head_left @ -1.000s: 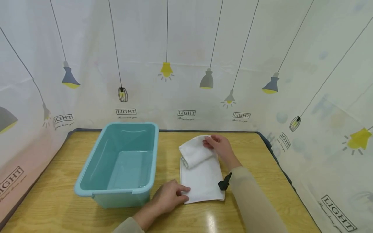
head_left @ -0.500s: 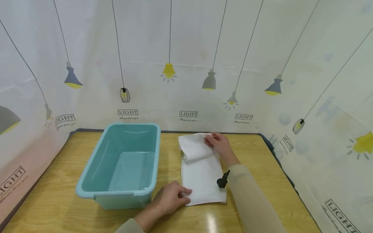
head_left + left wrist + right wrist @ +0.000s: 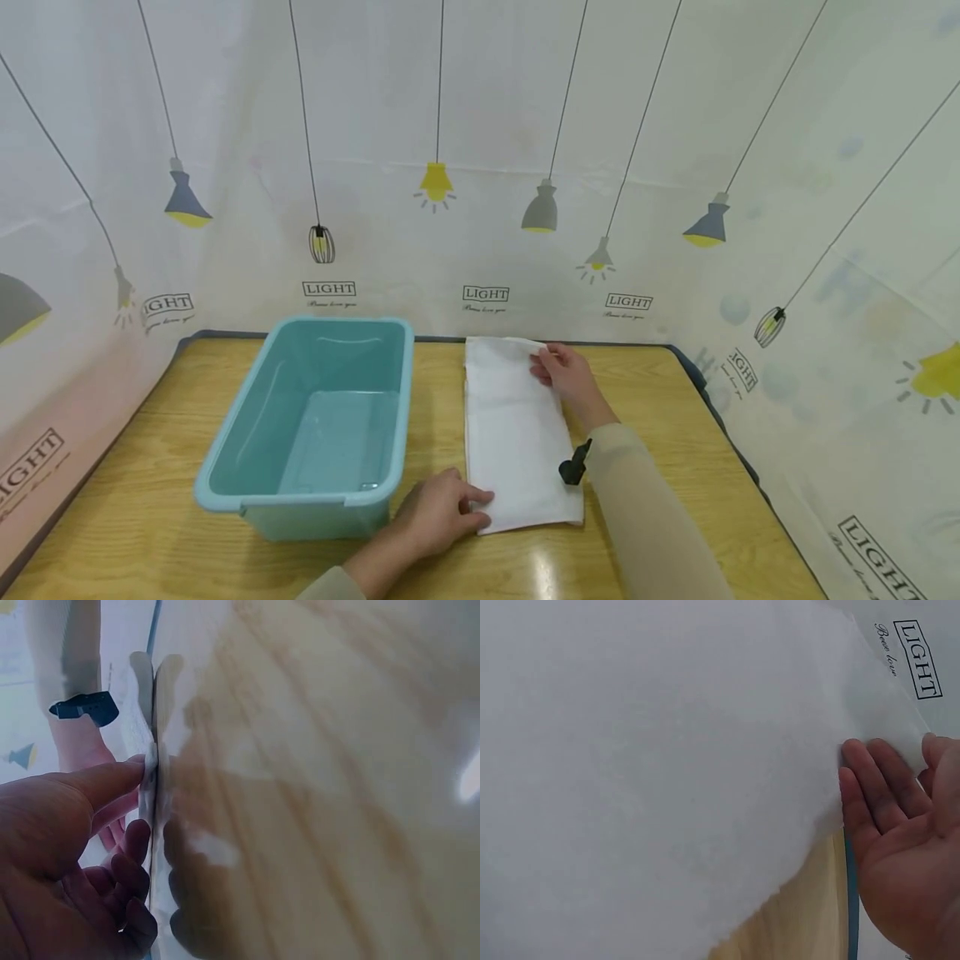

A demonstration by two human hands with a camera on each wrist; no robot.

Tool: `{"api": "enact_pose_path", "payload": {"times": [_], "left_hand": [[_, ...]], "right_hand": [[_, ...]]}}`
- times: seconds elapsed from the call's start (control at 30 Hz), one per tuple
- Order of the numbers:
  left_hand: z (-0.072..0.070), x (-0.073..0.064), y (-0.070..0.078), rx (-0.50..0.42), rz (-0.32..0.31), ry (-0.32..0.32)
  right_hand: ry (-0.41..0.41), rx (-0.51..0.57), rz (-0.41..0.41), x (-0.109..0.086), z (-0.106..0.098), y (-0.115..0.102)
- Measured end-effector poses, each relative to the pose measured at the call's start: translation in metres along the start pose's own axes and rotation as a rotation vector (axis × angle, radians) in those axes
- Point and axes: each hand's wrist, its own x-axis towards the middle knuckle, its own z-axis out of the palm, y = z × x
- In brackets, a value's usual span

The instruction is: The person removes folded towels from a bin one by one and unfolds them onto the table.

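A long folded white towel lies lengthwise on the table, right of the blue tub. At its near left corner my left hand rests with thumb and forefinger on the cloth. In the left wrist view the thumb is stretched out onto the towel's edge, the other fingers loosely bent beside it. My right hand pinches the far right corner between thumb and forefinger. That corner is raised in the right wrist view, with the remaining fingers spread against the cloth.
The light blue plastic tub stands left of the towel, nothing showing inside it. Behind the wooden table hangs a pale sheet printed with lamps, also running along both sides. A black device is worn on the right wrist.
The towel's folded-over far end has been opened out toward the back, so it now lies longer and flatter. The right hand kept hold of its corner; the left stayed at the near corner.
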Motion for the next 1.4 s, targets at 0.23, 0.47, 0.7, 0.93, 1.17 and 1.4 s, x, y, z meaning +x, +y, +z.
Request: {"api": "enact_pose_path", "payload": {"times": [0.23,0.47,0.7,0.93,1.17,1.4], "left_hand": [[0.0,-0.003,0.002,0.019,0.003,-0.009],[-0.001,-0.005,0.002,0.017,-0.012,-0.02],[-0.001,-0.007,0.0,0.039,0.007,-0.014],[-0.002,-0.007,-0.001,0.05,0.003,-0.033],[-0.002,-0.011,0.001,0.024,-0.017,-0.057],[-0.002,-0.014,0.002,0.027,0.0,-0.068]], "right_hand": [[-0.053,-0.084,0.044,-0.002,0.001,0.002],[-0.104,-0.134,0.03,-0.003,-0.001,0.005],[-0.194,-0.394,-0.073,-0.005,-0.001,0.007],[-0.272,-0.69,-0.116,-0.009,0.001,0.012],[-0.267,-0.71,-0.115,-0.018,0.002,0.006],[-0.276,-0.719,-0.119,-0.029,0.003,0.001]]}}
